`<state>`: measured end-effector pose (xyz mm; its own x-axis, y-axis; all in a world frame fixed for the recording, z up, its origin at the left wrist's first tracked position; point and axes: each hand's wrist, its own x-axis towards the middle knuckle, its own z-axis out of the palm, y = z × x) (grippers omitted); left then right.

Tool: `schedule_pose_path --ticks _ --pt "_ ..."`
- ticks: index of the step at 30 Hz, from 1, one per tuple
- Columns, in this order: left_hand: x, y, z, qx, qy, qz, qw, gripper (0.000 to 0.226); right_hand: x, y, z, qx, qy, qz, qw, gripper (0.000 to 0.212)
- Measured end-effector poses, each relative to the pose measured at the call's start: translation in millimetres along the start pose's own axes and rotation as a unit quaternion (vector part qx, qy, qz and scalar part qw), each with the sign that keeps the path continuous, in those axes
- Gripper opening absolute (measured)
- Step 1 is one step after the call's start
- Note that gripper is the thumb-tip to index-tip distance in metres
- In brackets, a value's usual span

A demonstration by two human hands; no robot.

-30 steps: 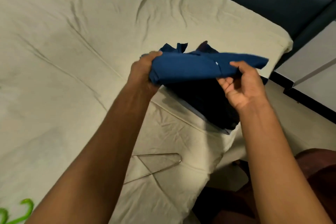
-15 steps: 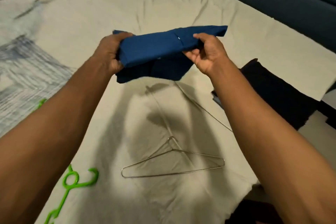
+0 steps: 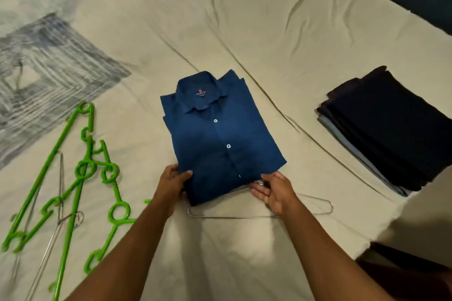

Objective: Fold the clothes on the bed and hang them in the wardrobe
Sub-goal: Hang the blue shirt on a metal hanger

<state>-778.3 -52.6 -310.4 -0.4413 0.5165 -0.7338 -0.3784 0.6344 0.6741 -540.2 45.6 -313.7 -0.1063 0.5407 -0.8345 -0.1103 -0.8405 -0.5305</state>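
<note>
We see the folded blue shirt lying flat on the bed sheet, collar away from us, its near edge over a wire hanger. Our left hand grips the near left corner; our right hand pinches the near right corner. Green hangers lie left, a dark folded stack right

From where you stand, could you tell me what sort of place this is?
Most likely a bedroom: a wide bed sheet covers the surface, with a folded blue shirt, a stack of dark folded clothes and green hangers on it.
</note>
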Motion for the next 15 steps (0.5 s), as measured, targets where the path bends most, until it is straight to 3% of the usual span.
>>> schedule_pose_path --ticks 2,3,4,5,7,10,12,15 --pt "-5 -5 0 0.014 0.013 0.006 1.0 0.033 -3 6 -9 -0.084 0.043 -0.073 0.993 0.011" --pt "-8 -5 1 0.032 0.014 0.008 0.999 0.034 -5 7 -13 -0.182 0.087 -0.143 0.969 0.008" --pt "-10 -6 1 0.05 0.014 0.006 0.999 0.037 -6 8 -18 -0.308 0.139 -0.215 0.916 0.004" --pt "-13 -7 2 0.066 0.013 0.006 0.998 0.04 -6 8 -25 -0.439 0.177 -0.268 0.839 0.011" --pt "-16 -9 4 0.087 0.008 0.005 0.996 0.042 -7 6 -33 -0.622 0.198 -0.294 0.698 0.024" --pt "-20 -12 7 0.094 -0.005 0.01 0.995 0.03 -4 8 -41 -0.744 0.187 -0.287 0.573 0.028" --pt "-23 -13 6 0.093 -0.011 0.016 0.995 0.026 -4 13 -45 -0.773 0.155 -0.303 0.535 0.03" --pt "-24 -15 2 0.108 -0.012 0.02 0.994 0.021 -8 24 -53 -0.773 0.096 -0.327 0.535 0.031"
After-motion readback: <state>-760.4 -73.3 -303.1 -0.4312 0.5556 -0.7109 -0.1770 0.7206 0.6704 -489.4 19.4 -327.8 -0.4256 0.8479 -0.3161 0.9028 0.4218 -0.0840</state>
